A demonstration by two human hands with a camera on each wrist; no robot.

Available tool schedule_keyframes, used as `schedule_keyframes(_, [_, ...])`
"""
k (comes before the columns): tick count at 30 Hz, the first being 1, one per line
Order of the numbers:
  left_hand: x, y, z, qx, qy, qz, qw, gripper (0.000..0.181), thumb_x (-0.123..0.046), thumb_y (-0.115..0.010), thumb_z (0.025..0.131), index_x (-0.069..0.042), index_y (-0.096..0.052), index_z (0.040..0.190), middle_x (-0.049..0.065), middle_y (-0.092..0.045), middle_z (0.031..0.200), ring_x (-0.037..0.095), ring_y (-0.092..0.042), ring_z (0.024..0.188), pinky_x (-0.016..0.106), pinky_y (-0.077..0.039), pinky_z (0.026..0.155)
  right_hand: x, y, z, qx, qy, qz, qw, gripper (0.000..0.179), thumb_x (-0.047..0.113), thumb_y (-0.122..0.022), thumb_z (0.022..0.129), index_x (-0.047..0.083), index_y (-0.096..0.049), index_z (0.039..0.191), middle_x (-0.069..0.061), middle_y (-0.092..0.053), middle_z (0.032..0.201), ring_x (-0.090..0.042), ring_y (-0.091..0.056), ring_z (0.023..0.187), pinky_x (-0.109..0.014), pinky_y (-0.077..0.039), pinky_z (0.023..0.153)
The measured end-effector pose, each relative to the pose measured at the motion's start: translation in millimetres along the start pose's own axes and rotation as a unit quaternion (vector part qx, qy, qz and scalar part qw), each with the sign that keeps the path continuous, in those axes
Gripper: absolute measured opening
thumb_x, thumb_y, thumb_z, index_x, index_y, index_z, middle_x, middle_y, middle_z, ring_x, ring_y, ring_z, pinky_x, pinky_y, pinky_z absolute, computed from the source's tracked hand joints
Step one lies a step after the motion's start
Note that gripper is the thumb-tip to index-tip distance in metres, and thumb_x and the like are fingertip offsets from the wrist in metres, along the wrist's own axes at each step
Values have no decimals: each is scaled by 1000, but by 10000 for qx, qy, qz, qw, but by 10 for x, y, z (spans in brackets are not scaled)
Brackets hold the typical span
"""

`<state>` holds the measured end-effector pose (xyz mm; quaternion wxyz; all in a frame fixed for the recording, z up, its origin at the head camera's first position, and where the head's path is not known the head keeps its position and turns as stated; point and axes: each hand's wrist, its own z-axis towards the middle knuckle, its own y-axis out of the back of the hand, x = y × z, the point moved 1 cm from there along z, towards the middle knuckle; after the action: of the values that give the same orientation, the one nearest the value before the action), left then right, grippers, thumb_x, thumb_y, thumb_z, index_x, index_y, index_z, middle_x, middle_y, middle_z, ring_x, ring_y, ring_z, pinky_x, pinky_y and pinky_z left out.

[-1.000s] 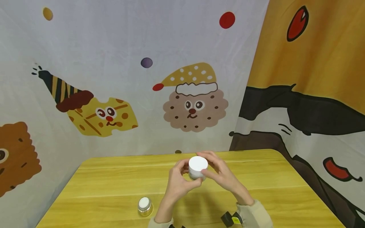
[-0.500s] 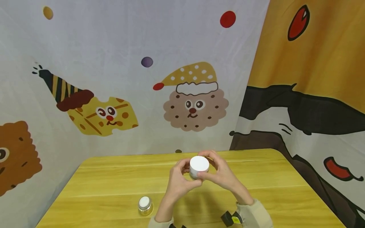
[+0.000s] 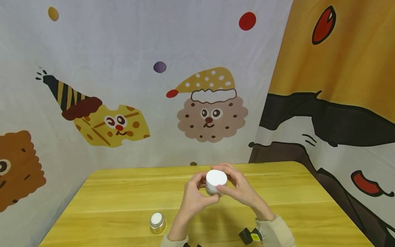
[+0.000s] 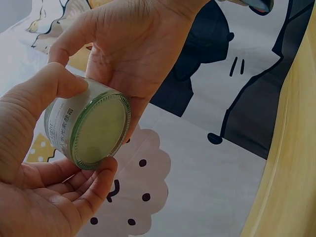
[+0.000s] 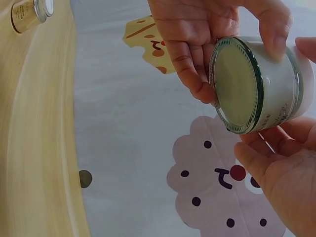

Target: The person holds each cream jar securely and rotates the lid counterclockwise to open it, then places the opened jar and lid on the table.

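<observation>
Both hands hold a cream jar with a white lid (image 3: 216, 177) above the table. Its white, printed glass body (image 5: 272, 96) and ribbed clear base (image 4: 102, 129) show in the wrist views. My left hand (image 3: 195, 198) grips the body, thumb on the near side and fingers curled under and round the far side. My right hand (image 3: 242, 188) grips at the lid from the right, thumb on its near side and fingers over the far side. The lid sits on the jar. Part of the printing is hidden by the fingers.
A small gold jar with a white top (image 3: 157, 223) stands on the wooden table (image 3: 117, 199), left of my left forearm. Behind the table hangs a cloth (image 3: 123, 51) printed with cartoon food. A dark wrist device (image 3: 250, 236) sits by the right sleeve.
My right thumb and fingers have shifted slightly back and forth round the lid. The jar and both hands stay at nearly the same place.
</observation>
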<state>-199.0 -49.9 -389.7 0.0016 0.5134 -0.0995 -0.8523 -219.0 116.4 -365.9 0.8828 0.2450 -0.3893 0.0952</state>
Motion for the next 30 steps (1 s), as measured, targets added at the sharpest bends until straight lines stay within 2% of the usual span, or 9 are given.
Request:
schedule_keyframes(15, [18,2,-4,-35,-5,90,10000,45,-8,-77,66,1,-61,108,10,-60,103,18,-57,88,29,-50,77,0,28,-8,-497,31,-77,9987,45,-9,-62,81,-10,-50,124,-20,-53,114,-12,-52,101,-24,-45,88])
schedule_keyframes(21, [32,25,-10,-95,94,67,9999,48,-8,-78,66,1,-61,109,10,-59,104,18,-57,88,29,-50,77,-2,50,-20,-574,151,-99,9982,48,-11,-64,80,-7,-51,126,-20,-53,114,-13,-52,103,-22,-44,91])
schedule_keyframes(30, [67,52,-22,-133,75,162,9998,48,-9,-79,67,0,-60,110,10,-60,104,19,-58,89,29,-50,77,-25,65,-48,-673,329,-87,9972,53,-14,-66,76,-10,-50,126,-22,-52,115,-13,-52,105,-22,-43,94])
